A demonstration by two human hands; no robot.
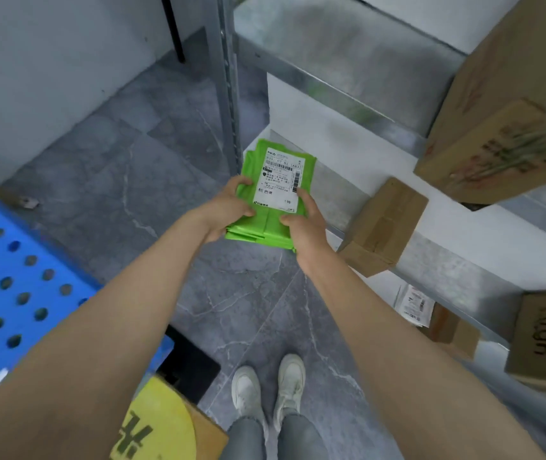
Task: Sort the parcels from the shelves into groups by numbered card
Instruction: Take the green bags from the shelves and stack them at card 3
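I hold a flat green parcel (pixel 273 224) with a white shipping label in front of me, above the grey floor and beside the metal shelf unit (pixel 348 78). My left hand (pixel 228 207) grips its left edge, thumb on top. My right hand (pixel 305 224) grips its right edge, thumb and forefinger resting on the label. The parcel's label faces up. No numbered card is in view.
Cardboard boxes stand on the shelves: a large one (pixel 504 111) at upper right, a small one (pixel 384 227) on the middle shelf, another marked box (pixel 543 340) at lower right. A blue perforated surface (pixel 6 293) lies at left, a yellow-marked box (pixel 162 426) below it.
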